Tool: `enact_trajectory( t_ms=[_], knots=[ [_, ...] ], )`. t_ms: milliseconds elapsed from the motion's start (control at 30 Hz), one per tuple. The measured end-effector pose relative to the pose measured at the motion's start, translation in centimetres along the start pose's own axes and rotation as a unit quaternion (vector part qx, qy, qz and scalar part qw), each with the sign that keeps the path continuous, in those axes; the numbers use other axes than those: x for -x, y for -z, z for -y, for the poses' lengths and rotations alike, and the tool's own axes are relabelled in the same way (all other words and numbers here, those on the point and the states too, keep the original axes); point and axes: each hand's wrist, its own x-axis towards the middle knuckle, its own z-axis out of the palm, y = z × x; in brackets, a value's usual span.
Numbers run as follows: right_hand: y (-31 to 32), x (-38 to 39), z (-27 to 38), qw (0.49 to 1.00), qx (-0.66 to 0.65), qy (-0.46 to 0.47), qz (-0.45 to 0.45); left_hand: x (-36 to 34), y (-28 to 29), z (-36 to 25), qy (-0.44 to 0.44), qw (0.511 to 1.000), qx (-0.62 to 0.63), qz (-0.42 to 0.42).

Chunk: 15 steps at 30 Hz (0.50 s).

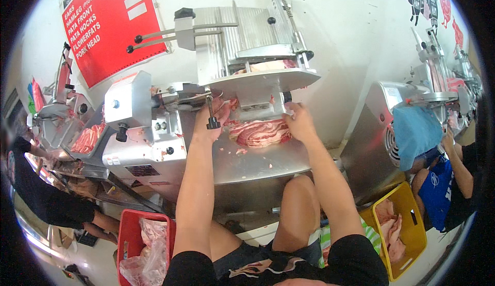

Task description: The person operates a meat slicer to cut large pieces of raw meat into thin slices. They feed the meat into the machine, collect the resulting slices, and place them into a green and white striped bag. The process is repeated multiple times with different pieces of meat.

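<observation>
A pile of streaky raw meat slices (260,133) lies on the steel deck of a meat slicer (247,162), below its slanted carriage (268,82). My right hand (300,122) is at the right end of the pile, its fingers bent in against the slices. Left of the pile is my left hand (208,124), next to red meat scraps (230,104). A black knob (213,123) on a rod hides part of this hand, so its grip is unclear. Up on the carriage, a block of meat (267,66) shows behind the plate.
A red crate (124,234) with bagged meat stands at lower left, a yellow crate (412,255) with meat at lower right. More slicers (361,126) flank mine. One person (44,183) is at far left, another (443,188) at right beside a blue plastic bag (415,136).
</observation>
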Motion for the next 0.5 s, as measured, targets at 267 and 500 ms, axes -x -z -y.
enact_trajectory(
  t_ms=[267,500],
  knots=[
    [-2.7,2.7,-14.9,0.944,-0.168,-0.198,0.205,-2.2,-0.7,0.5,0.123,0.932,0.339,0.037],
    [-4.9,4.3,-14.2,0.873,-0.191,-0.222,0.389,3.0,1.2,1.2,0.171,0.911,0.358,-0.111]
  ],
)
